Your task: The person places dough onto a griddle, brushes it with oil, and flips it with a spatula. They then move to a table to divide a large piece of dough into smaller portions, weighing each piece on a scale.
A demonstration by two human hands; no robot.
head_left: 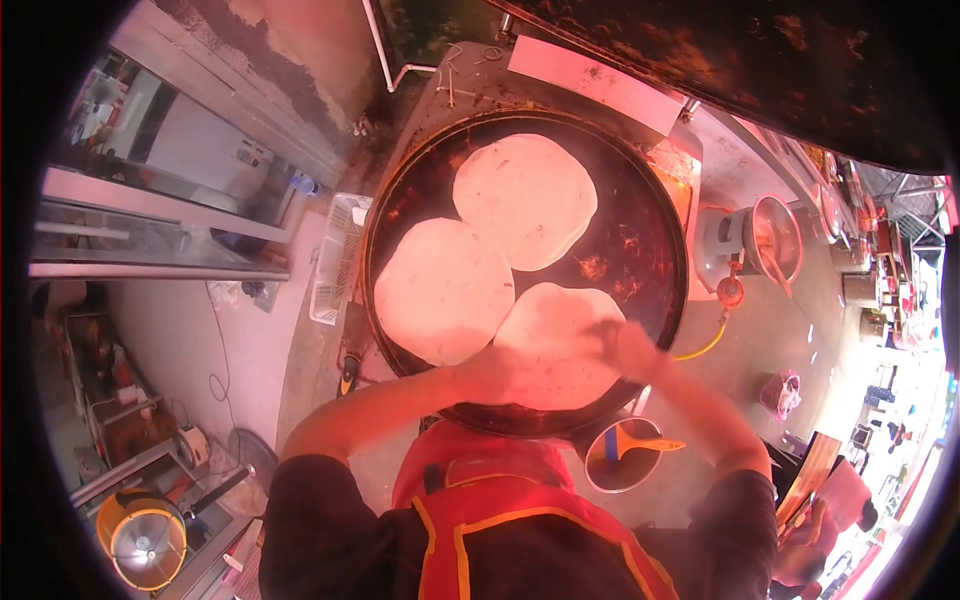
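Three round, flat sheets of pale dough lie in a large dark round pan. One dough sheet (525, 200) is at the far side and another dough sheet (443, 290) is at the left, their edges meeting. At the near dough sheet (560, 385), both of my hands are at work. My left hand (492, 372) is over its left edge, and my right hand (632, 352) is at its upper right edge. Motion blurs the fingers of both hands, so I cannot tell whether they grip the dough. The pan (650, 280) shows bare, browned metal on the right.
A pot (607, 470) with an orange-handled brush (650, 443) stands by the pan's near right. A white plastic basket (330, 265) is at the left. A dark lid (760, 70) hangs above. A metal bowl (778, 240) and a yellow hose (708, 346) are at the right.
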